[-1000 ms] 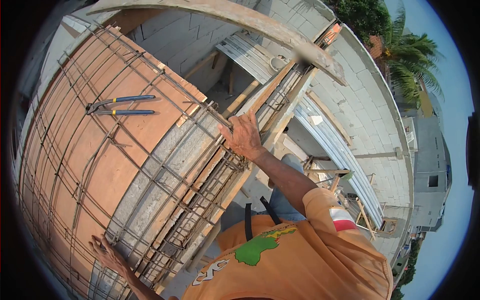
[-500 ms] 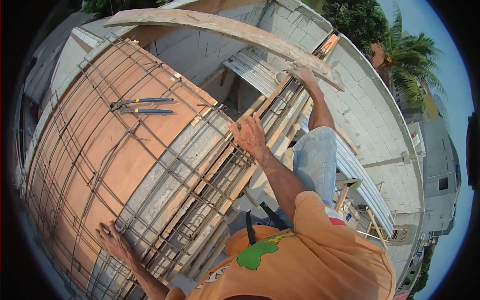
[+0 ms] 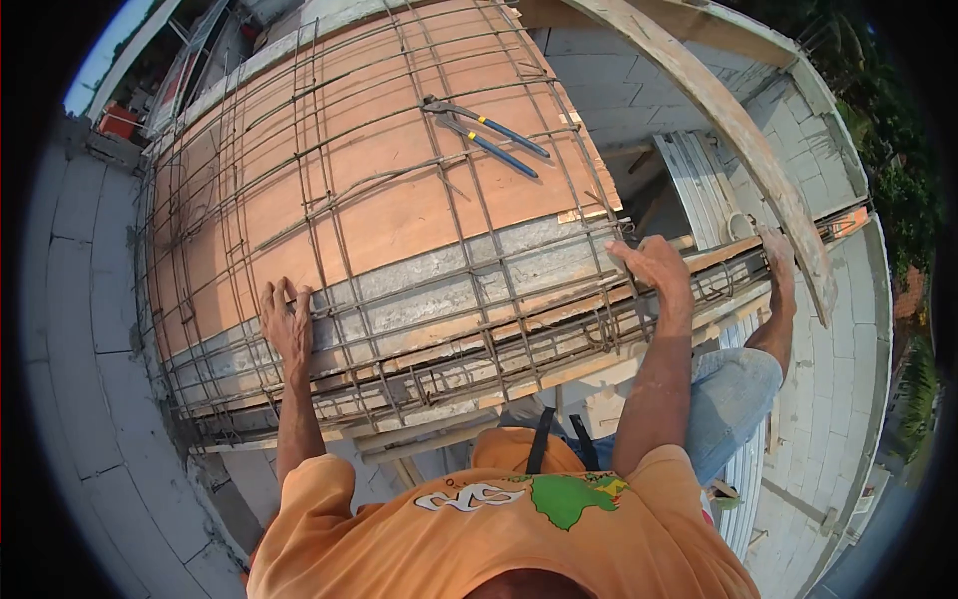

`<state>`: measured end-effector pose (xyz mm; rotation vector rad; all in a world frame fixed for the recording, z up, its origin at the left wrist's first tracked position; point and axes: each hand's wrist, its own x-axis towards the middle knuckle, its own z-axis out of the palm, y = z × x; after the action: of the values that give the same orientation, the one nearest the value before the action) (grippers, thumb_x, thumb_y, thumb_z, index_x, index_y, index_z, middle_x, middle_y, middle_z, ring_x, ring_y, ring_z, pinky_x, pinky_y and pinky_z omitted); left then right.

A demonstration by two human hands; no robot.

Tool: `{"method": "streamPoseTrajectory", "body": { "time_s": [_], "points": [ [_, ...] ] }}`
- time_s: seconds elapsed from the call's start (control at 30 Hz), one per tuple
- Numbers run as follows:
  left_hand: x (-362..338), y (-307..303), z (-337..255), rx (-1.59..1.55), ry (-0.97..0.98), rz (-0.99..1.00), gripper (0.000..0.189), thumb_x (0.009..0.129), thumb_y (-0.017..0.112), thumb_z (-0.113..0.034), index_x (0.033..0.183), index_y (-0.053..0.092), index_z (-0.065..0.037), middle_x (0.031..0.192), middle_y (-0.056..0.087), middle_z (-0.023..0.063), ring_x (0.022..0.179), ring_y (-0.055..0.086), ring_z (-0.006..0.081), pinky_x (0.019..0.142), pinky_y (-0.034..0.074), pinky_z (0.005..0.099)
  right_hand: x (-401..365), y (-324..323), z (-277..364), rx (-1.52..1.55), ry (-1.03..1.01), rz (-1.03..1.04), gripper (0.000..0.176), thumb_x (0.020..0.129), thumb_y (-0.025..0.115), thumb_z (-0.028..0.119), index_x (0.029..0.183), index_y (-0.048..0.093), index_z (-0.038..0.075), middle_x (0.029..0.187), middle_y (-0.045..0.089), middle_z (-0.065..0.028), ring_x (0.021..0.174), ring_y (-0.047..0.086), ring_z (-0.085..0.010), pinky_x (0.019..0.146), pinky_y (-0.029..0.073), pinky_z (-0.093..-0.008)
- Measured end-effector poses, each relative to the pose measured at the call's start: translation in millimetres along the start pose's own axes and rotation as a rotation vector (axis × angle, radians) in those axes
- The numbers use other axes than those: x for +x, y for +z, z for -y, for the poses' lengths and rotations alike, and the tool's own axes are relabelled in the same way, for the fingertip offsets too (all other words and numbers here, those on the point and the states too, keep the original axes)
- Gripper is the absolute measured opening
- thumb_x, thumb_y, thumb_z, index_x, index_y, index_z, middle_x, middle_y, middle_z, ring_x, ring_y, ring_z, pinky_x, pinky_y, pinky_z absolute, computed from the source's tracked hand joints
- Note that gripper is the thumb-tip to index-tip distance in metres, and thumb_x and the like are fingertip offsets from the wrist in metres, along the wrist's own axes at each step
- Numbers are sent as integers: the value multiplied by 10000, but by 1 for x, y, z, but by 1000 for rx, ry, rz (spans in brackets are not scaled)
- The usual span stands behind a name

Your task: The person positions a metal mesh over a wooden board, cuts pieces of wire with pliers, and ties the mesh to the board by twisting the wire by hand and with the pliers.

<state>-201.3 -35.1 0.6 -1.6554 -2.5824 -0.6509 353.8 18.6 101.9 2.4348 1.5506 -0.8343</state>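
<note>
A grid of tied steel rebar (image 3: 471, 268) spreads over an orange-brown plywood sheet (image 3: 384, 222) and a grey concrete strip (image 3: 424, 268). My left hand (image 3: 287, 324) rests on the bars at the plywood's lower edge, fingers apart. At the grid's right end, my right hand (image 3: 659, 272) curls over the rebar near the plywood corner; part of its grip is hidden. Pincers (image 3: 514, 138) with blue handles and yellow bands lie on the grid, well out from both hands, jaws toward the far left.
A long weathered plank (image 3: 733, 125) arches across the upper right, close to my bare foot (image 3: 778, 252). Below the grid runs a narrow rebar-filled trench (image 3: 449, 381). Metal sheets (image 3: 689, 180) lie lower, beyond the plywood edge. Block walls (image 3: 75, 299) stand on both sides.
My view has turned left, so the grid and pincers appear farther right. My right hand has changed from spread fingers to a curled hold. The left stays on the bars.
</note>
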Motion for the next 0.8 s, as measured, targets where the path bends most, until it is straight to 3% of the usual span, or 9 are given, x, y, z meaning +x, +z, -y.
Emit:
{"method": "streamPoseTrajectory", "body": {
  "time_s": [0.17,0.23,0.33,0.43,0.47,0.53,0.57,0.73,0.8],
  "points": [
    [4,-2,-3,54,20,7,621,906,541,-538,1323,573,-79,1437,462,203,1349,408,367,1108,281,499,58,-4,64,234,-156,-452,662,905,568,510,1228,565,-68,1194,587,-276,1198,534,-410,1007,422,-531],
    [6,-1,-2,-27,-6,-27,627,912,545,-530,1345,548,-76,1436,461,204,1353,399,367,1109,274,504,70,26,99,74,-414,-628,714,933,542,480,1411,385,-26,1434,373,-285,1347,357,-440,1034,349,-629],
    [0,-28,2,-8,70,-206,672,925,570,-509,1411,458,-59,1439,452,208,1367,364,374,1119,252,508,84,61,111,-105,-313,-610,736,948,534,471,1457,309,-11,1495,279,-260,1375,295,-453,1015,287,-715],
    [-34,-60,23,-67,-370,-521,829,882,617,-560,1426,391,22,1433,436,248,1365,350,392,1129,243,505,87,63,106,-140,-336,-589,705,960,529,453,1447,329,-16,1495,281,-260,1372,296,-456,1009,283,-716],
    [-39,-60,40,-45,-392,-535,829,882,617,-560,1426,391,22,1433,436,248,1365,350,392,1129,243,505,85,62,112,-156,-330,-617,698,962,530,447,1442,333,-20,1491,286,-262,1370,299,-456,1007,287,-711],
    [-41,-43,80,-384,-1034,-475,991,816,658,-624,1446,321,63,1429,424,277,1360,357,388,1131,246,498,82,61,114,-158,-350,-589,690,964,528,446,1435,341,-23,1486,295,-262,1364,308,-454,999,294,-706],
    [-39,-37,118,-530,-1116,-334,1090,773,668,-663,1458,266,83,1453,385,284,1379,317,411,1125,257,534,81,58,113,-163,-335,-578,683,966,525,446,1428,349,-25,1480,305,-262,1358,317,-452,992,302,-701],
    [-22,-32,62,-4,-1306,-365,1001,780,640,-664,1428,358,45,1491,326,270,1407,226,463,1100,264,617,93,63,104,-144,-394,-684,644,945,558,418,1399,389,-7,1429,374,-263,1318,388,-440,1003,321,-667],
    [-22,-42,47,7,-1208,-266,921,783,646,-649,1400,440,3,1490,333,264,1407,234,456,1095,269,617,94,40,102,6,-374,-433,574,913,580,350,1353,433,11,1360,449,-250,1283,437,-432,987,343,-659]
  ]
}}
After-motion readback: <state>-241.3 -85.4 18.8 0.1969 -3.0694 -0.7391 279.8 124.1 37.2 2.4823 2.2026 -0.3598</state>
